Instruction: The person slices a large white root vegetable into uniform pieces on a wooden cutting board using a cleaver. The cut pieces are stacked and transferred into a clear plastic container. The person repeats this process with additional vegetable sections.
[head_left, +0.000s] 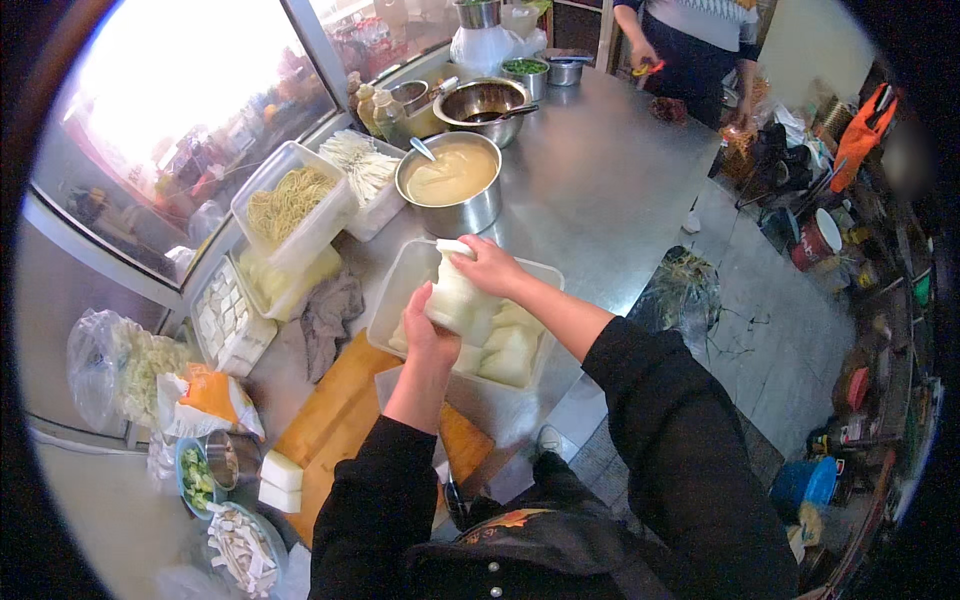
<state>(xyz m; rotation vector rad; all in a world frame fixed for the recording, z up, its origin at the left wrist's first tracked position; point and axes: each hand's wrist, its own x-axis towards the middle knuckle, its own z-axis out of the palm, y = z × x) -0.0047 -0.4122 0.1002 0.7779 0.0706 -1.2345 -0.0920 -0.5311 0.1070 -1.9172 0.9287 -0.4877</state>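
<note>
Head view: left hand (pixel 432 325) and right hand (pixel 487 268), fingers clamped on white block (pixel 452 300) above clear tub (pixel 392 300). Risk: soft block breaking, dropping beside tub onto tabletop (pixel 590 190).

A pale white block (pixel 455 295), soft-looking and roughly rectangular, stood nearly upright and slightly tilted, held between both hands above a clear plastic tub (pixel 400 290). The tub sat on the steel worktop (pixel 600 180), partly over a wooden board, and held several more white slabs (pixel 505 350) of the same kind lying flat and overlapping.
</note>
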